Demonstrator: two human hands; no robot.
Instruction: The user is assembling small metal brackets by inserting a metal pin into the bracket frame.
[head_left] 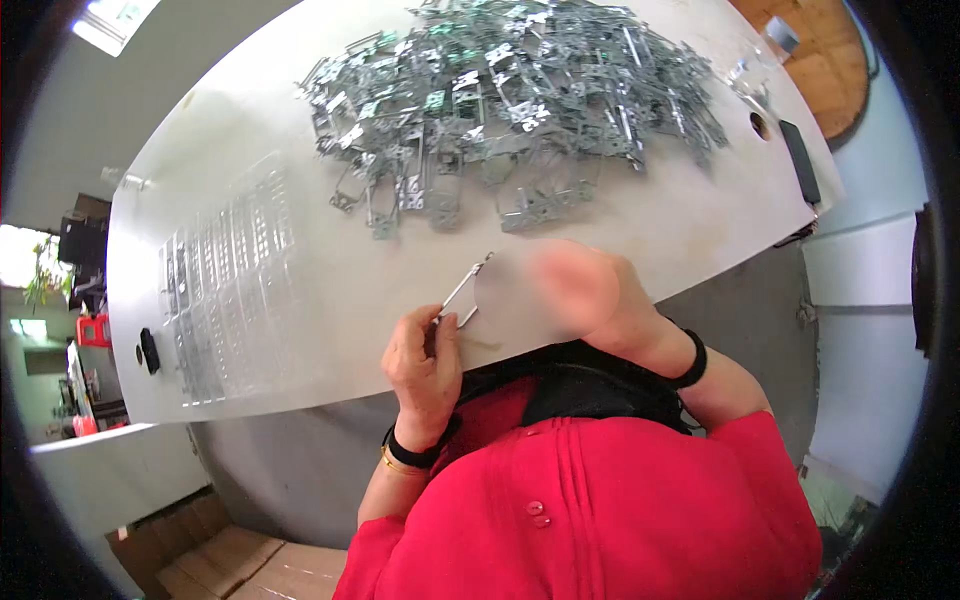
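Observation:
My left hand [425, 365] is closed in a pinch around the near end of a thin metal wire piece [461, 290], which slants up and away to the right over the near part of the table. A small bent fitting sits at its far end. To the right, my right hand [618, 305] is raised beside the far end of that piece. Its fingers are smeared by a blur, so I cannot see whether they hold anything. Beyond both hands lies a big heap of silvery metal brackets with rods [500, 110], a few loose ones at its near edge.
The white table [345, 290] bears a clear plastic compartment tray [235, 290] at the left, with grey parts along its left side. A small black object [149, 350] lies beyond it. At the far right are a clear bottle [765, 60], a table hole [760, 126] and a black slab [798, 162].

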